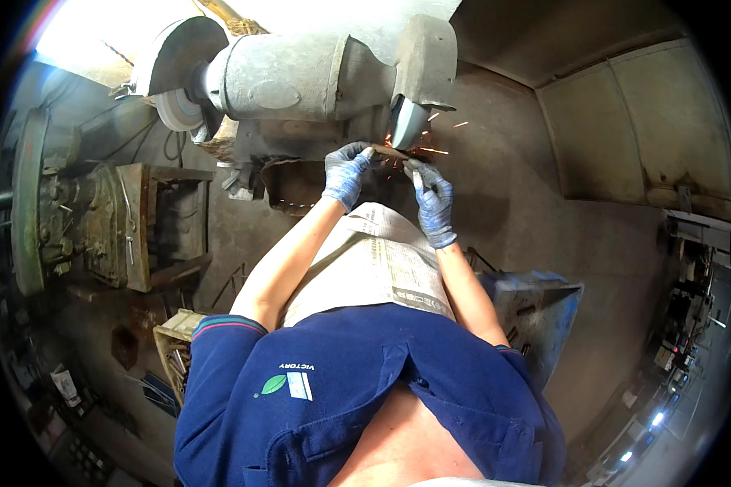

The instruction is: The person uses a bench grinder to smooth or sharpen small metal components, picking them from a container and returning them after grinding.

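Observation:
A small, narrow metal piece is held between my two hands against the right wheel of a grey bench grinder. Orange sparks fly off to the right of the contact. My left hand, in a blue-grey glove, pinches the piece's left end. With its fingers closed on the right end, my right hand wears the same kind of glove. The exact shape of the piece is too small to make out. On the grinder's left side a pale grinding wheel shows under its guard.
Newspaper-like sheets cover my lap. Beside me on the right stands a blue-grey metal bin, and on the left a crate with metal pieces. A heavy green machine with a frame stands far left. Metal panels line the right.

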`<action>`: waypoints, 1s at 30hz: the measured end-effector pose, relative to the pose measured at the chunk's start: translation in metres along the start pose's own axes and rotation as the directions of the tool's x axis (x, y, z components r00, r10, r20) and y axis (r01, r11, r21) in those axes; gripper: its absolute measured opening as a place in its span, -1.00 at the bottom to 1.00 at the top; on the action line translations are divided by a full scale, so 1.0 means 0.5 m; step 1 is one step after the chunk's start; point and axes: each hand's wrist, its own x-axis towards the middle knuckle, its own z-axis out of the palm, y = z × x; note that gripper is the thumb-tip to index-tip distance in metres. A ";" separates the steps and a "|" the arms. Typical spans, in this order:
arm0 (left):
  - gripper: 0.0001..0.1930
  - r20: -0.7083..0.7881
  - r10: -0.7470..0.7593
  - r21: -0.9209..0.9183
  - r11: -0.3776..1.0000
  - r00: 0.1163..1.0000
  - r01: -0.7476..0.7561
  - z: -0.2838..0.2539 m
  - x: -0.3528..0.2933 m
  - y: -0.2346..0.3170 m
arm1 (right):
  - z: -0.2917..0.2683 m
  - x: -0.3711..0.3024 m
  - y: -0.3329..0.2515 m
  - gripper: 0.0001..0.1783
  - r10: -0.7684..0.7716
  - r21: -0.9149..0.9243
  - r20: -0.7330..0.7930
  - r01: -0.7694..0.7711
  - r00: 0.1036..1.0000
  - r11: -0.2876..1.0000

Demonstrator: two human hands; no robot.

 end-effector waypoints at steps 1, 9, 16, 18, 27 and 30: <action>-0.94 -0.010 -0.013 0.055 0.998 1.000 0.014 -0.006 -0.002 0.016 | 0.010 0.001 0.004 -0.83 -0.012 0.021 0.007 0.012 1.000 1.000; -0.92 -0.024 -0.035 -0.033 0.999 0.999 0.034 -0.033 0.009 0.007 | 0.023 0.006 0.018 -0.83 0.016 0.070 0.039 -0.018 0.999 0.997; -0.93 0.023 -0.048 -0.032 0.998 0.999 0.049 0.023 0.025 -0.032 | -0.057 0.011 0.042 -0.77 0.159 0.064 0.027 -0.161 0.987 0.985; -0.92 0.024 -0.055 -0.013 0.998 0.998 0.056 0.029 0.029 -0.040 | -0.066 0.015 0.043 -0.77 0.158 0.063 0.028 -0.159 0.987 0.985; -0.95 -0.035 -0.102 -0.011 0.995 0.994 0.101 -0.010 0.019 0.005 | -0.010 0.012 0.030 -0.69 0.196 0.214 0.123 -0.218 0.973 0.952; -0.93 -0.016 -0.076 0.002 0.997 0.997 0.076 -0.029 0.021 0.018 | 0.009 0.012 0.033 -0.67 0.163 0.245 0.149 -0.196 0.975 0.949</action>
